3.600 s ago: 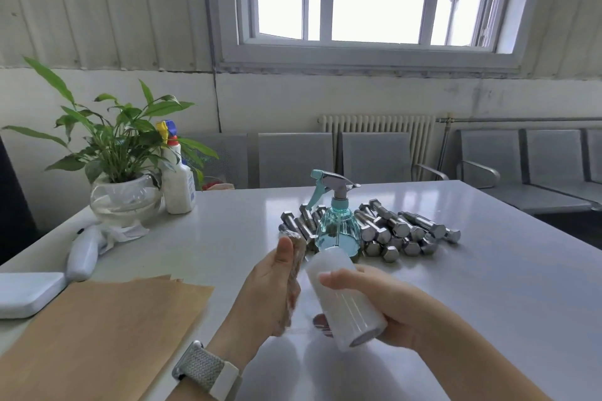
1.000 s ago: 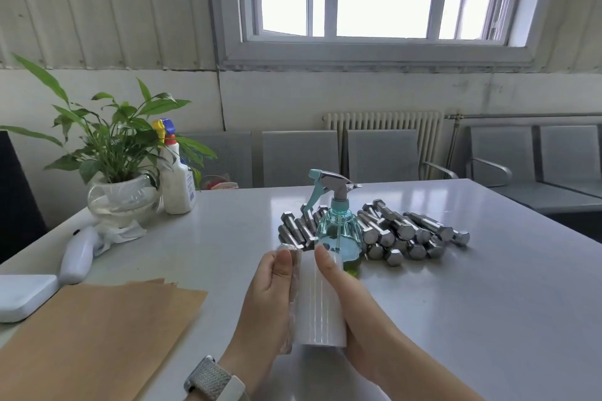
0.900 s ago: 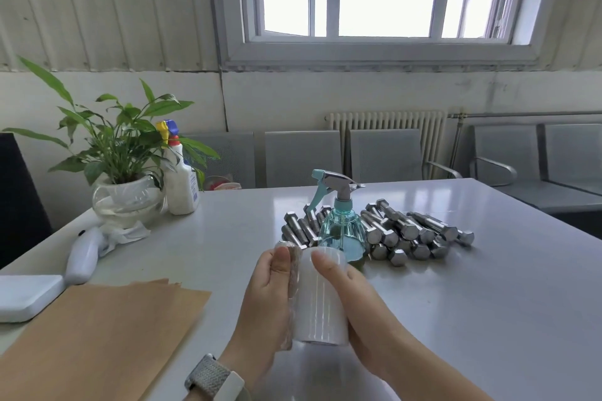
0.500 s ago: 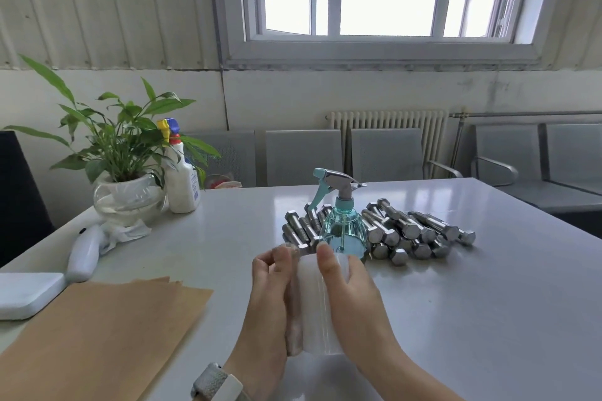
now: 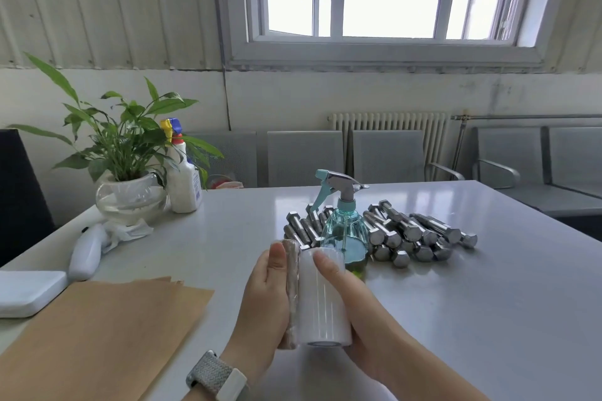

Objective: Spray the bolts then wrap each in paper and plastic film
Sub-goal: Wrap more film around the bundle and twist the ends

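A paper-wrapped bolt [image 5: 291, 290] is standing upright above the table [image 5: 488, 319], the left hand [image 5: 265, 299] grasping it against a plastic film roll [image 5: 321, 296] that the right hand [image 5: 355, 312] is gripping. Behind them are sitting a teal spray bottle [image 5: 343, 225], a bolt pile [image 5: 407, 233] and, left, brown paper sheets [image 5: 97, 335].

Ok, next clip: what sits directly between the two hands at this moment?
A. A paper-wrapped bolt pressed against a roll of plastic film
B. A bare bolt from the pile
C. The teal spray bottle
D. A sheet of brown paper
A: the left hand holds the paper-wrapped bolt against the white roll of plastic film, which the right hand grips; the spray bottle stands behind on the table.
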